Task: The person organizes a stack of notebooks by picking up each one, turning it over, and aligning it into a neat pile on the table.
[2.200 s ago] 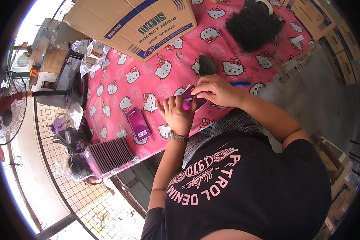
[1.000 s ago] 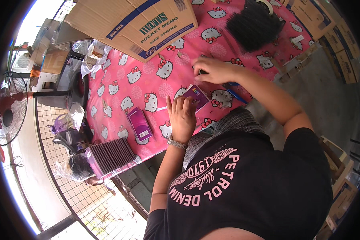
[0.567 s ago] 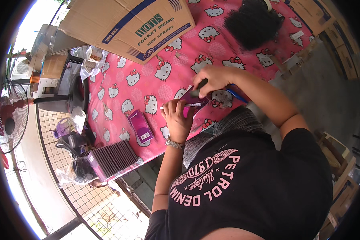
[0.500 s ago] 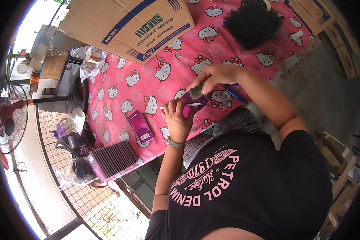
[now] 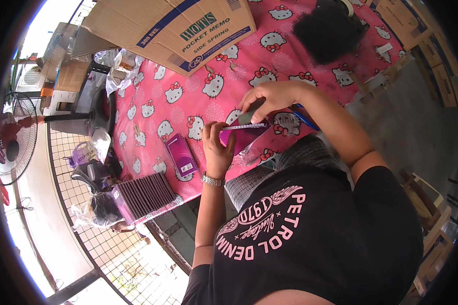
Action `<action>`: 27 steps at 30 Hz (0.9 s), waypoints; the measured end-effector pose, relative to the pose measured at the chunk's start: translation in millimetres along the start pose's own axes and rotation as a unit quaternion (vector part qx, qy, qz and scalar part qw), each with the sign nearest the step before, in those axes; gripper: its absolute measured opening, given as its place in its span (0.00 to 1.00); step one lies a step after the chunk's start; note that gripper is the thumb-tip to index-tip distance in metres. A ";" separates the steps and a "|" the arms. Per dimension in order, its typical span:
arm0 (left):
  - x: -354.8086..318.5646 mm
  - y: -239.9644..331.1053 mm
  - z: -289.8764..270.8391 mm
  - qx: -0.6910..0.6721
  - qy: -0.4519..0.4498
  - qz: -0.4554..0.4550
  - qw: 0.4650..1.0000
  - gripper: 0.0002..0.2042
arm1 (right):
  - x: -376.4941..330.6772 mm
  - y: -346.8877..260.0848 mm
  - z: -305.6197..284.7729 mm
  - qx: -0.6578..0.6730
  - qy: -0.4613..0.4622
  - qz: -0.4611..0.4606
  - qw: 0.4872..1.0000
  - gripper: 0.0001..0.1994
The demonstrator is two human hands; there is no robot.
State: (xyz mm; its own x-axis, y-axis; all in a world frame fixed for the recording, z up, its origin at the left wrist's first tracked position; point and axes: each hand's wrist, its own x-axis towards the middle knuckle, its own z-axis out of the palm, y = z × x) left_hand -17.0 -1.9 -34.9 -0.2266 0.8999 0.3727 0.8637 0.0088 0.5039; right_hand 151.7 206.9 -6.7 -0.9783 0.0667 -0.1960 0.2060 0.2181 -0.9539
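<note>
Fan (image 5: 12,147) blades stand at the far left, past a wire mesh railing (image 5: 112,244). Next comes a tray of dark ribbed pieces (image 5: 145,195) in clear wrap, sitting at the near left corner of the counter (image 5: 188,96), which wears a pink cloth printed with cartoon cats. Just right of that tray, a flat purple packet (image 5: 180,155) lies alone on the cloth. My left hand (image 5: 218,150) is curled, thumb and fingers gripping the lower edge of a magenta packet (image 5: 241,138) held just above the counter's near edge. My right hand (image 5: 269,99) comes down from above, fingers pressed together and pinching a small grey-green piece (image 5: 249,118) against the packet's top edge. Behind my hands, a large cardboard box (image 5: 173,25) lies on the cloth, and a black fuzzy bundle (image 5: 328,30) rests further right.
</note>
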 end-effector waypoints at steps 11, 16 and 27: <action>-0.8 -3.7 -5.6 -0.141 -0.041 -0.046 0.988 0.14 | 14.8 1.6 6.4 0.047 -0.004 -0.021 0.999 0.22; 1.7 -5.4 -8.5 -0.132 -0.049 -0.042 0.989 0.14 | 15.1 -4.0 8.2 0.145 -0.049 -0.062 0.986 0.22; -1.1 -9.5 -0.9 -0.184 -0.019 -0.115 0.976 0.11 | -53.9 88.6 11.0 -0.342 0.487 -0.060 0.801 0.36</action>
State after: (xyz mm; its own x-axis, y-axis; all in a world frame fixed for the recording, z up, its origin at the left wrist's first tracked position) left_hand -25.4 -3.4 -39.3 -0.3721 0.9082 0.1917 0.5705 0.0609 0.8190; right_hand 222.5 211.9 -83.1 -0.5795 0.6614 0.4761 0.4006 0.7400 -0.5403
